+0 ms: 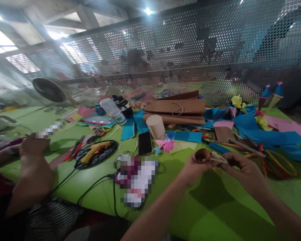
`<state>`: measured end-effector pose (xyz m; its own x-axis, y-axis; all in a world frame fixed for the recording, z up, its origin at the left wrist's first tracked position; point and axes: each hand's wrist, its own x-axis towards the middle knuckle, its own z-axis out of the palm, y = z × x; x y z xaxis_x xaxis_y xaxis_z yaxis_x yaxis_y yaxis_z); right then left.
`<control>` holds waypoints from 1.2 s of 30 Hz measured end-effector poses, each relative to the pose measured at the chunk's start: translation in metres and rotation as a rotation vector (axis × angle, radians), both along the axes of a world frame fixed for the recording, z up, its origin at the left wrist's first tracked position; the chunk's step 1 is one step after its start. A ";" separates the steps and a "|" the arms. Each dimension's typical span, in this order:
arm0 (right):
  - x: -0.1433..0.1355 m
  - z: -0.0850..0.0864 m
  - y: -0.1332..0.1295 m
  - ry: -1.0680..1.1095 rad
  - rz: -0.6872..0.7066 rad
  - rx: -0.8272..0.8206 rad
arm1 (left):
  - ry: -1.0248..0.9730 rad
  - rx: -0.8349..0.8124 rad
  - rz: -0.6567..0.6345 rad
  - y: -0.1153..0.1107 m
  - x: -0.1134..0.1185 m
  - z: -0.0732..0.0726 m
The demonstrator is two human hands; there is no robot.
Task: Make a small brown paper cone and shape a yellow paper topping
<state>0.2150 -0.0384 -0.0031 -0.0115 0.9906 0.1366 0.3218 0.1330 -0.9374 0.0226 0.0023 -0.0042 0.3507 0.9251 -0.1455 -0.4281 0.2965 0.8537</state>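
Brown paper cone between both hands' fingers

Both bare forearms reach forward from the lower edge of the view and converge ahead of the body. The left hand is curled, fingers closed in a loose grip. The right hand faces it, knuckles up, fingertips pinched toward the left hand, the two almost meeting.

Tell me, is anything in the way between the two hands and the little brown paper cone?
Nothing visible is in the way. The left hand already grips the brown paper cone, and the right hand pinches a pale scrap of paper at the cone's side. Both are held up above the green table.
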 end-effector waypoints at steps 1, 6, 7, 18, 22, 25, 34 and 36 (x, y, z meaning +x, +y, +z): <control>0.001 -0.001 0.000 0.020 0.001 0.011 | -0.010 0.001 -0.002 0.000 -0.001 0.000; 0.005 -0.004 0.000 0.352 -0.011 -0.102 | -0.015 -0.013 0.003 0.000 -0.003 0.003; 0.004 -0.004 0.000 0.390 -0.023 -0.127 | -0.005 -0.020 -0.003 0.000 -0.003 0.003; 0.000 0.004 0.004 0.356 -0.181 -0.105 | -0.013 -0.030 0.027 0.004 -0.006 0.004; 0.000 0.006 0.003 0.341 -0.200 -0.094 | 0.027 -0.027 0.030 0.004 -0.006 0.004; 0.002 0.004 0.003 0.361 -0.192 -0.110 | 0.063 -0.014 0.075 0.006 -0.009 0.002; 0.009 -0.002 0.003 0.391 -0.102 -0.102 | 0.175 0.108 0.282 0.020 -0.014 -0.002; 0.010 -0.002 0.004 0.364 -0.115 -0.090 | 0.246 0.260 0.336 0.020 -0.014 0.001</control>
